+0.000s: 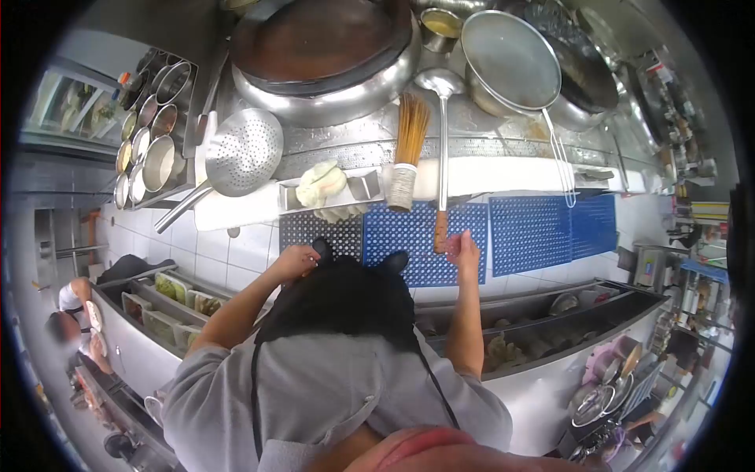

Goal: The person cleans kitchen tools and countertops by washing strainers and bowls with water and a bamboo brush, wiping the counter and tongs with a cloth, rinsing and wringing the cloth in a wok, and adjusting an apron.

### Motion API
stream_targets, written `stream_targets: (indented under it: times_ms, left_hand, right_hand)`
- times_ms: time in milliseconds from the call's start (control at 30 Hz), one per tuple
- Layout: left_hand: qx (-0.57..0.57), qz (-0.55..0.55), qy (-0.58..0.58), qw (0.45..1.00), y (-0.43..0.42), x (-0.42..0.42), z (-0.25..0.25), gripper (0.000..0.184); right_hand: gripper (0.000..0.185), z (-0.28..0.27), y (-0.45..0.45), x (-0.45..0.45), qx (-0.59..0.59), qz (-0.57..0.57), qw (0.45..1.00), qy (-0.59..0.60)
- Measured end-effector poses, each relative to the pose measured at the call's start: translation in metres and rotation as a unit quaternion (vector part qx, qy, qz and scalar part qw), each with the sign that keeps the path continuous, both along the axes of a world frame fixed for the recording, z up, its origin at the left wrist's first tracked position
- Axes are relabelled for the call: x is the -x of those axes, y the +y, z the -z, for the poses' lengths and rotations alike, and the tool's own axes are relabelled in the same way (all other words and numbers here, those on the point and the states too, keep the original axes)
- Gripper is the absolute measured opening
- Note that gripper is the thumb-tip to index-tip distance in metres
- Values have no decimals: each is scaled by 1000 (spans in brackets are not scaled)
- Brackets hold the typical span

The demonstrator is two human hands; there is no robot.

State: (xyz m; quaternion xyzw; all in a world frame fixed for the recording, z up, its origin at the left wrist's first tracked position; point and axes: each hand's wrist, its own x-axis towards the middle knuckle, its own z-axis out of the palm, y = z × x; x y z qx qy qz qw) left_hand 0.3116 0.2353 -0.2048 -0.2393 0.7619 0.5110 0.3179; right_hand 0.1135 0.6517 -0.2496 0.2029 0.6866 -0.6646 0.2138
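My left hand [296, 261] hangs beside the black apron [338, 303], its fingers curled in and nothing visible in them. My right hand [465, 250] is just to the right of the wooden handle end of a long ladle [443, 149]. Its fingers are partly spread, and whether they touch the handle I cannot tell. The ladle's bowl rests on the metal stove top, with its handle reaching over the front edge. Left of it lies a bamboo wok brush [409, 149] with a bound grip. A pale crumpled cloth [321, 185] lies in a narrow metal tray [370, 187].
At the back sits a large wok [330, 110] with a dark lid. A perforated skimmer [244, 153] lies at left, a mesh strainer [511, 63] over a pot at right. Several seasoning pots [160, 161] stand far left. Behind me are food bins [169, 287]; another person [75, 303] is at far left.
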Motion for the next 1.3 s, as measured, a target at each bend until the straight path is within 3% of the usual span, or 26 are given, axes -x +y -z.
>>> stream_targets:
  times_ms: [33, 133, 233, 267, 300, 367, 500, 633, 700, 867, 1000, 1133, 1200, 1300]
  left_hand:
    - [15, 25, 41, 999, -4, 4, -11, 28]
    - [25, 65, 166, 984, -14, 14, -41, 31]
    - [-33, 42, 265, 963, -25, 25, -57, 32]
    - [-44, 39, 276, 959, -27, 31, -70, 32]
    - [-55, 35, 287, 956, -29, 35, -77, 32]
    - [-73, 16, 345, 936, -36, 43, -86, 31]
    - [-41, 23, 419, 907, -50, 59, -110, 28]
    - [18, 39, 463, 886, -55, 82, -118, 33]
    - [77, 58, 477, 874, -52, 89, -118, 38]
    - [229, 111, 488, 835, -46, 105, -98, 53]
    - [241, 85, 443, 859, -38, 113, -94, 67]
    - [285, 86, 381, 875, -25, 128, -103, 82]
    - [294, 101, 338, 888, -20, 131, -103, 85]
    - [293, 60, 425, 854, -20, 132, -110, 79]
  right_hand:
    - [43, -24, -19, 8, 21, 17, 1000, 6]
    - [34, -55, -68, 23, -25, -71, 992, 100]
    - [39, -50, -98, 31, -168, -83, 974, 127]
    - [33, -41, -106, 36, -279, -75, 929, 229]
    - [32, -39, -100, 39, -261, -72, 943, 195]
    - [30, -97, -123, 29, -218, -70, 965, 125]
    - [22, -136, -156, 20, -26, -16, 996, 89]
    - [15, -204, -204, 84, 84, 1, 991, 108]
    - [15, -225, -219, 151, 127, -48, 976, 171]
    - [16, -298, -272, 314, 142, -20, 966, 214]
    - [16, -340, -311, 418, 134, -21, 969, 208]
    - [20, -355, -337, 488, 31, -103, 965, 238]
    - [19, -344, -335, 469, 49, -119, 954, 272]
    - [19, -299, -315, 397, 64, -139, 943, 297]
